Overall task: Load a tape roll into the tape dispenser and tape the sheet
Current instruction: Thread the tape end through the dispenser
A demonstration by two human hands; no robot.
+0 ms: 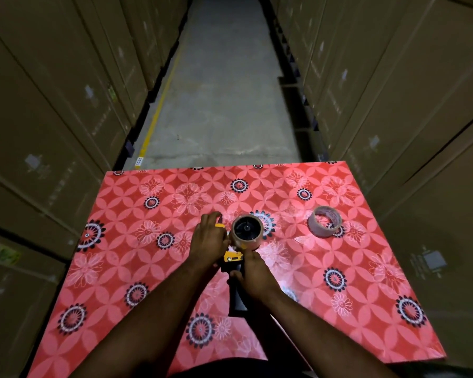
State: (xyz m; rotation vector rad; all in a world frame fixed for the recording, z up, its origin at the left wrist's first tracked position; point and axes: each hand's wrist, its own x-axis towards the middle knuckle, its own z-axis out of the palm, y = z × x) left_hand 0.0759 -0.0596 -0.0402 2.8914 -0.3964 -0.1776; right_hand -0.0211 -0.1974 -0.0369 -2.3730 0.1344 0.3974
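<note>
Tall brown cardboard boxes [52, 110] wall the grey concrete aisle [221, 91] on both sides. Red flower-patterned sheet [137, 214] covers my bench. Yellow-and-black handheld tape dispenser [234, 264] lies mid-bench, brown tape roll [247, 231] seated on its black hub. My left hand [209, 242] curls over the dispenser's front, touching the roll. My right hand [253, 274] closes around the black handle. A second, clear tape roll [325, 221] sits well apart to the right.

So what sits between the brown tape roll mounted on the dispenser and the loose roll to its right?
Nothing: the head view shows only bare red floral sheet between the mounted brown roll and the loose roll.
</note>
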